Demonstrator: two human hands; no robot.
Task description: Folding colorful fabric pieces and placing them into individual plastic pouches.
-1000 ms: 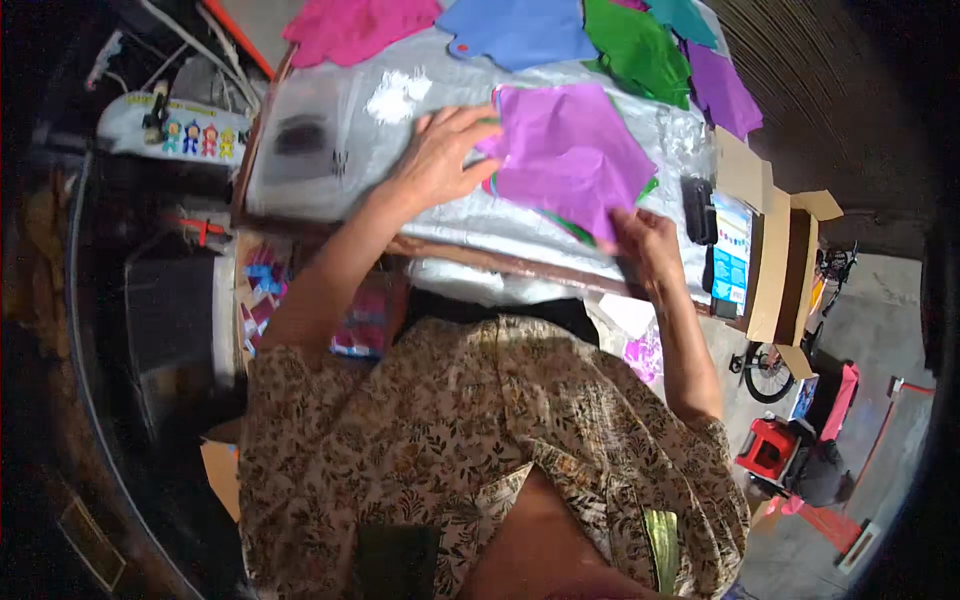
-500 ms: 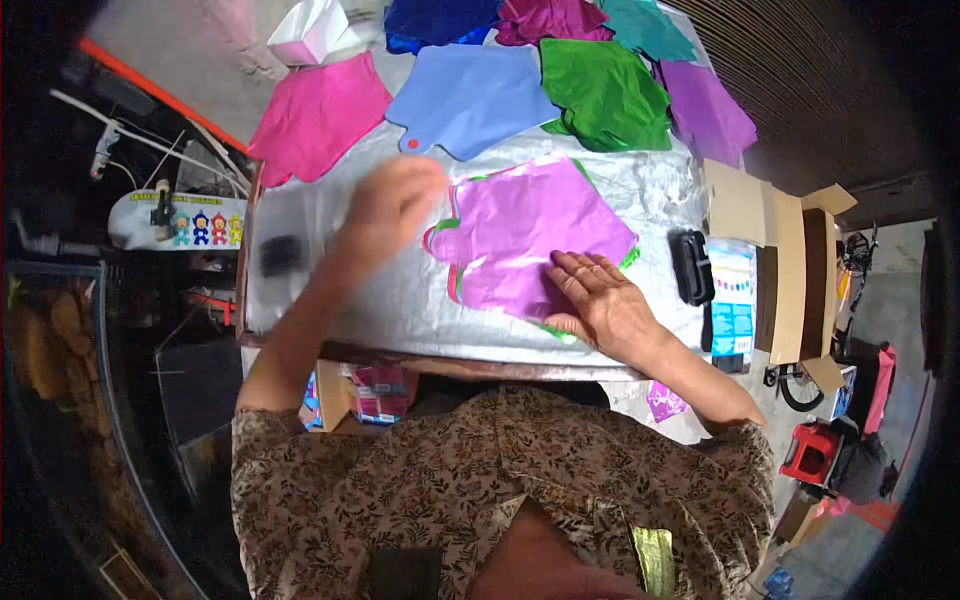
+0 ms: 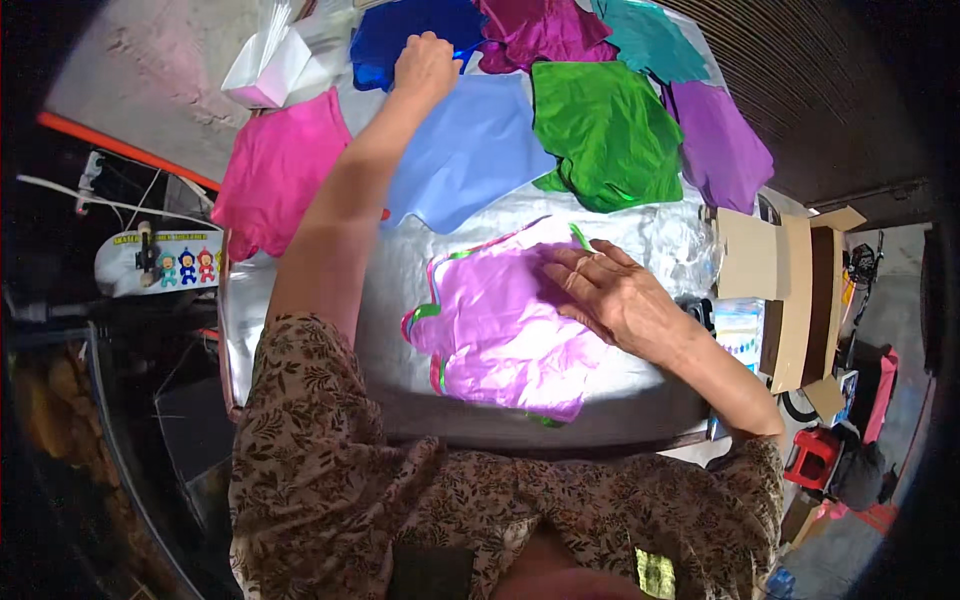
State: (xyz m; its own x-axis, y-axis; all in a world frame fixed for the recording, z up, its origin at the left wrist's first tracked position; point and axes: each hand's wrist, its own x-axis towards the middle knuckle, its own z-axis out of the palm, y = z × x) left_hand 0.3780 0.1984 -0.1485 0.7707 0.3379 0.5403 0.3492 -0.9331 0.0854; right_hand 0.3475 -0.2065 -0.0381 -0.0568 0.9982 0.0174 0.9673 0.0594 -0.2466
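A stack of flat, shiny pieces that look like uninflated foil balloons lies on the silver table cover, with a light purple foil balloon on top. Green, red and blue edges peek out beneath it. My right hand rests on the stack's right side, fingers stretched out flat. At the far side, my left hand is on the near edge of a dark blue foil balloon. Its fingers curl down over that edge, and their tips are hidden. Below this forearm lies a light blue balloon, partly covered.
Pink, green, violet, magenta and teal foil pieces ring the far side. A white paper holder stands far left. Cardboard boxes flank the right edge; a skateboard is at left.
My left hand has swung forward, from beside the stack to the dark blue balloon. My right hand has stayed on the purple stack. The whole view has shifted, leaning toward the far side.
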